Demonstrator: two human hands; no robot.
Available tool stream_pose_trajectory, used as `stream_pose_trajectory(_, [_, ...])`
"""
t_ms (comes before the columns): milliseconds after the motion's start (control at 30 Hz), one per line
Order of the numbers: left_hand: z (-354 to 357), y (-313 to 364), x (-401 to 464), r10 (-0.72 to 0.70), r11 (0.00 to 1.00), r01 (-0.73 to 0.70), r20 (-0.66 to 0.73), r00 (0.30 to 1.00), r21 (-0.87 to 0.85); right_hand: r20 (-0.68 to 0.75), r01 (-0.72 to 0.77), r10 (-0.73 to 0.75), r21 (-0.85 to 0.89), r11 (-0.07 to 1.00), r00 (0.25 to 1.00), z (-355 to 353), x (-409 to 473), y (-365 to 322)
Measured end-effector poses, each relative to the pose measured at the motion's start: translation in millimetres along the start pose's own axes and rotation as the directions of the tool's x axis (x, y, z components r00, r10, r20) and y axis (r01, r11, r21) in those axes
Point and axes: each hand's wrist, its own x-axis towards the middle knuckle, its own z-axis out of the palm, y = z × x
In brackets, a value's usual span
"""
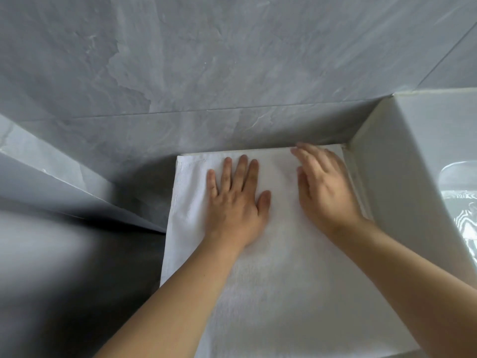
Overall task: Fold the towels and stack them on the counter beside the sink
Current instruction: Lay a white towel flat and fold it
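light: soft, kinda dim, coming from the right
shadow: dark corner left of the towel (258,267)
blur: right hand (325,187) smeared, lower left mushy
edges: wide-angle bend

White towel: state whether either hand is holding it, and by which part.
Nothing is held. The left hand and right hand lie flat, fingers straight, on top of the white towel.

Both bare forearms reach in from the near edge. Left hand (235,202) lies palm down, fingers straight and spread a bit. Right hand (322,187) is flat too, angled far-left, slightly blurred.
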Motion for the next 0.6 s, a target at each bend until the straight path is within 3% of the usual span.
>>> stream_pose_trajectory(100, [-1, -2, 1, -0.007, 1.000, 0.007, 0.012, 1.000, 0.015, 0.321, -0.043, 0.081, -0.123, 0.991, 0.944, 13, -11, -4])
stream_pose_trajectory(200, [-2, -8, 0, 0.020, 1.000, -0.021, 0.005, 1.000, 0.020, 0.393, -0.072, 0.170, -0.251, 0.965, 0.904, 17, -12, 4])
stream_pose_trajectory(367, [-3, -41, -10, -0.061, 0.996, 0.063, -0.027, 0.998, 0.056, 0.404, -0.118, 0.275, -0.372, 0.921, 0.872, -1, -19, 31])
stream_pose_trajectory(600, [-10, -50, -17, -0.150, 0.985, 0.147, 0.037, 0.988, 0.089, 0.350, -0.164, 0.293, -0.354, 0.921, 0.890, -2, -23, 37])
